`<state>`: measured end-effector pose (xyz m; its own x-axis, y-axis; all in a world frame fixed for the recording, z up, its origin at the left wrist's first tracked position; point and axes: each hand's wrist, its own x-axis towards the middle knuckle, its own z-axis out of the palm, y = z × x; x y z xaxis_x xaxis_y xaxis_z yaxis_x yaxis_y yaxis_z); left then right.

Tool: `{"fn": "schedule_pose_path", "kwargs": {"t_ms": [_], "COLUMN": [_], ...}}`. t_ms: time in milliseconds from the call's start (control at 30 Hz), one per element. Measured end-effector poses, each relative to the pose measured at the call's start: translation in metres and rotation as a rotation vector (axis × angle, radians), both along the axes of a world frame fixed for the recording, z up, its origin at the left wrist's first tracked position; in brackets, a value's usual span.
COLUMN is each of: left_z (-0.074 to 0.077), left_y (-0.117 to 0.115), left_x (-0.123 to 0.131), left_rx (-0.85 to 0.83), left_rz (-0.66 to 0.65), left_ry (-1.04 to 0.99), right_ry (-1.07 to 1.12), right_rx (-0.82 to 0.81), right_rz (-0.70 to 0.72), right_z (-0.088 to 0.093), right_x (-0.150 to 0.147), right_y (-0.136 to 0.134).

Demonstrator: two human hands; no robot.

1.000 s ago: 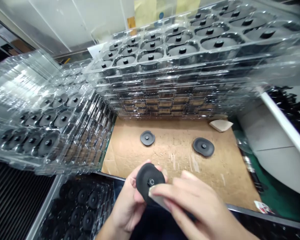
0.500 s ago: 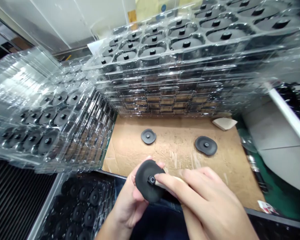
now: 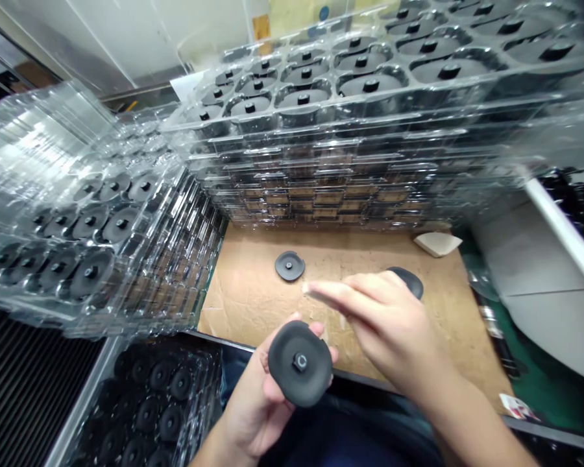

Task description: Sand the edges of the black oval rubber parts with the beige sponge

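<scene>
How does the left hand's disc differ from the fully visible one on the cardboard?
The held disc is in the left hand; the loose disc lies on the cardboard. The held disc looks larger in view than the loose disc. Both are dark with a central stub.

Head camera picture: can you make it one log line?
left hand: holds black disc | right hand: over cardboard, apart from black disc | clear trays: stacked beyond

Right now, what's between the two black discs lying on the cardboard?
Head view: cardboard beside the left disc, then the right hand, which partly hides the right disc.
</scene>
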<state>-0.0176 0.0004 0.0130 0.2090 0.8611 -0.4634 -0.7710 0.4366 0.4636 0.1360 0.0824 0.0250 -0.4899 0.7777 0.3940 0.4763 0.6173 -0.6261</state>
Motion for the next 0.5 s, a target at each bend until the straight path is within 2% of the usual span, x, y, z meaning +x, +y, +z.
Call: {"fn": "schedule_pose_path", "kwargs": {"t_ms": [67,167,267,333,400,500], "left_z": [0.002,0.003,0.000,-0.002,-0.002,0.001], "left_y": [0.001,0.002,0.003,0.003,0.004,0.006], "left_x": [-0.002,-0.005,-0.007,-0.007,-0.007,-0.002], "left_rx": [-0.018,-0.023,-0.014,-0.021,-0.030,-0.048], "left_rz": [0.016,0.003,-0.015,-0.023,-0.026,-0.032], "left_ry": [-0.046,-0.073,-0.076,-0.071,-0.072,-0.084], "right_ry": [-0.032,-0.043,-0.100,-0.105,-0.107,-0.041], "right_rx": [-0.140,-0.326,-0.360,-0.362,-0.369,-0.331], "right_rz": [-0.097,-0.070,-0.037,-0.051,-0.085,-0.223], "right_z": [-0.013,-0.042,-0.075,-0.086,-0.082,-0.045], "right_x": [0.009,0.015,0.017,0.020,0.025,0.029], "right_y": [-0.002,-0.020,-0.036,-0.038,-0.035,-0.028]}}
